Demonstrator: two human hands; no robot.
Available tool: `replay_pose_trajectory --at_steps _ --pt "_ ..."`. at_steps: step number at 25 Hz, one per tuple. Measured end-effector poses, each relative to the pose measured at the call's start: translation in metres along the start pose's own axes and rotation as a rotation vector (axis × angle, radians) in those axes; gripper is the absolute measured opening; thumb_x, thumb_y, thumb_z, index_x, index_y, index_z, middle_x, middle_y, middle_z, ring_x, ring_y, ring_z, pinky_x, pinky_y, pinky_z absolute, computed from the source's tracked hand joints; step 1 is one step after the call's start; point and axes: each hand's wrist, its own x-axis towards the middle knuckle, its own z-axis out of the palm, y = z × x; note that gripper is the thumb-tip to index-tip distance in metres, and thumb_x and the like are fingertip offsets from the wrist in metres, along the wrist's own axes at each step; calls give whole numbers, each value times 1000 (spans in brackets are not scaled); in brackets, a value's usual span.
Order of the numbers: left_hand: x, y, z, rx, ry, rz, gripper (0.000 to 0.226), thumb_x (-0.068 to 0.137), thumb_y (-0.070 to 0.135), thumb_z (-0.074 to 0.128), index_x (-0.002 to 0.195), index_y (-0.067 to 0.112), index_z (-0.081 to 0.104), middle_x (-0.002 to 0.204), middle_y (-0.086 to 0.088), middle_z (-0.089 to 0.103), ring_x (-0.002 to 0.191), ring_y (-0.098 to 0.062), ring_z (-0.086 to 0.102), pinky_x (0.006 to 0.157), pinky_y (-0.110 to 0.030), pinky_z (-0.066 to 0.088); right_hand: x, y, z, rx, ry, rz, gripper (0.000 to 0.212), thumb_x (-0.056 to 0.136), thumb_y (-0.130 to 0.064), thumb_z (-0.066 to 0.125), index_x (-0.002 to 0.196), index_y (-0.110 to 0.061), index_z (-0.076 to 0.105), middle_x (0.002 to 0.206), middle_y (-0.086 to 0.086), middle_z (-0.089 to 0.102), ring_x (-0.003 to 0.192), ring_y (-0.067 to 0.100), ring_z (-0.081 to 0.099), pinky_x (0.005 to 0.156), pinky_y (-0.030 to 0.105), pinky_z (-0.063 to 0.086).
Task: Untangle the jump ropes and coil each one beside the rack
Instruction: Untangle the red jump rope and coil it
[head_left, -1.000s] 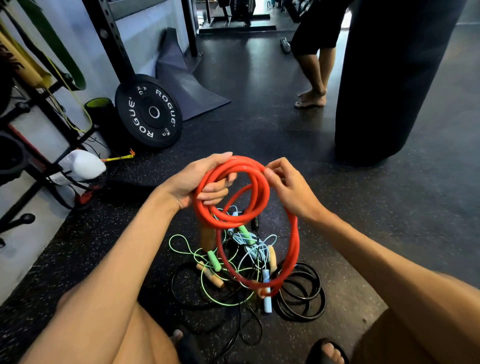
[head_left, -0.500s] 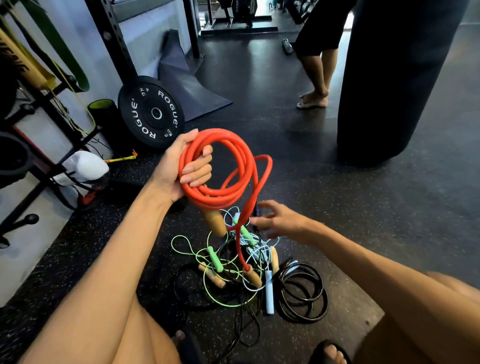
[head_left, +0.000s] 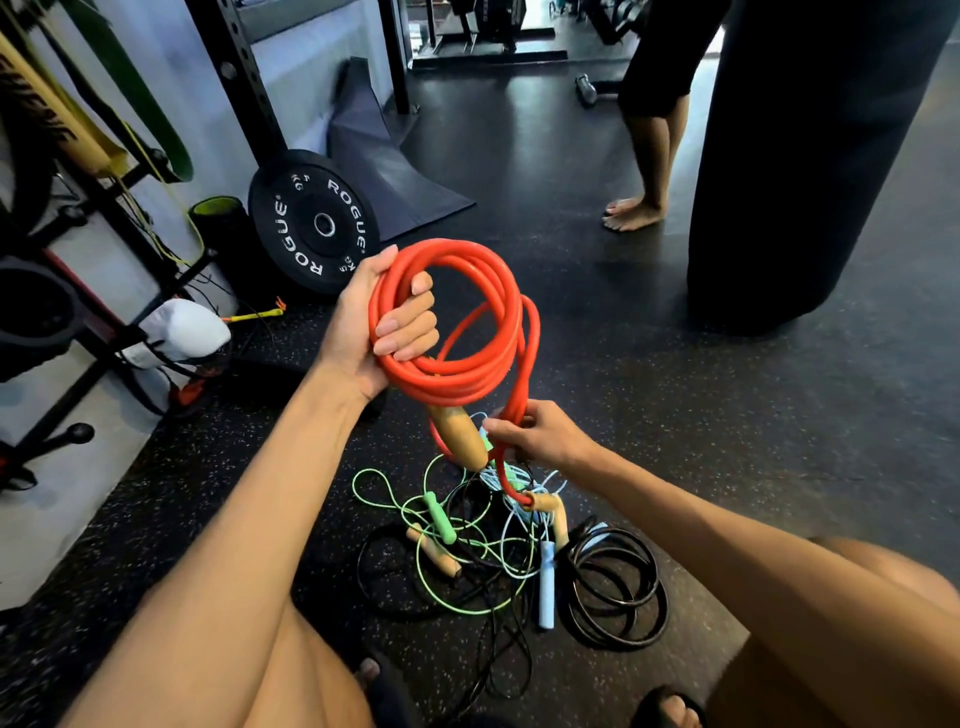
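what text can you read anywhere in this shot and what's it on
"ROGUE": white letters on the face of the black weight plate leaning against the rack upright, printed twice, once up the left side and once down the right.
Small white figures near the plate's rim, top and bottom: too small to read for sure.
Dark marks on the yellow band hanging at upper left: blurred, not readable.
No other lettering shows.

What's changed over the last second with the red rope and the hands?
The right hand let go of the top of the coiled red rope, dropped down, and now pinches its trailing strand below the coil. The left hand raised the coil slightly. Unchanged: the left hand's grip on the coil, and the tangled pile on the floor.
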Motion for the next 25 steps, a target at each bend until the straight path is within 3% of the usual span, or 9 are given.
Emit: replay_pose_trajectory --at_steps 2,5,8,11,14,15,18,21,25 --pt "2 -1 -4 104 108 20 46 103 40 28 76 10 50 36 8 28 25 -4 24 32 -21 17 2 -4 2 76 96 4 18 94 -12 67 105 -4 56 75 9 70 59 14 69 51 23 53" --pt "6 -3 -17 304 396 66 44 101 41 35 73 11 51 36 5 27 27 -8 24 34 -19 22 1 -8 -8 118 359 -9 36 94 -10 65 113 -14 35 82 15 70 63 29 72 56 41 60" --pt "6 -4 -25 483 559 82 45 101 42 40 71 11 52 38 2 30 29 -12 25 37 -21 23 -2 -11 -27 -387 504 -149 21 94 -14 53 107 -16 37 84 10 64 67 31 64 60 45 54" --pt "6 -9 -19 544 504 53 45 102 42 38 73 10 53 37 2 29 28 -12 24 37 -21 23 -1 -14 -39 -807 479 -119 11 96 -11 44 106 -10 41 96 20 65 86 44 61 65 43 45" --pt "6 -15 -11 567 451 29 45 103 40 38 74 9 52 36 2 29 27 -12 25 35 -19 25 -1 -20 -48 -1192 485 -107 17 98 -14 46 114 -9 49 113 16 60 106 36 53 75 44 43" --pt "6 -16 -10 578 440 21 44 103 39 38 74 9 52 36 1 28 26 -12 25 35 -18 25 0 -23 -51 -1214 500 -112 18 98 -16 48 114 -9 51 115 15 57 107 34 53 78 44 45" --pt "7 -23 -7 629 403 -61 43 103 38 39 75 7 53 37 1 28 26 -12 26 35 -19 26 0 -23 -55 -941 459 -104 13 97 -16 48 106 -7 43 95 18 65 81 39 64 67 47 54" --pt "6 -41 0 826 354 -247 44 103 37 41 75 6 56 38 0 31 27 -12 28 36 -19 28 0 -25 -54 -581 423 -138 14 96 -18 47 101 -12 35 78 17 67 63 37 65 61 53 55" --pt "7 -76 1 1164 286 -520 46 99 39 47 69 7 60 38 0 40 29 -14 34 37 -19 29 0 -42 -63 -47 446 -129 15 103 -14 44 105 -10 30 74 21 71 51 32 67 47 41 56"
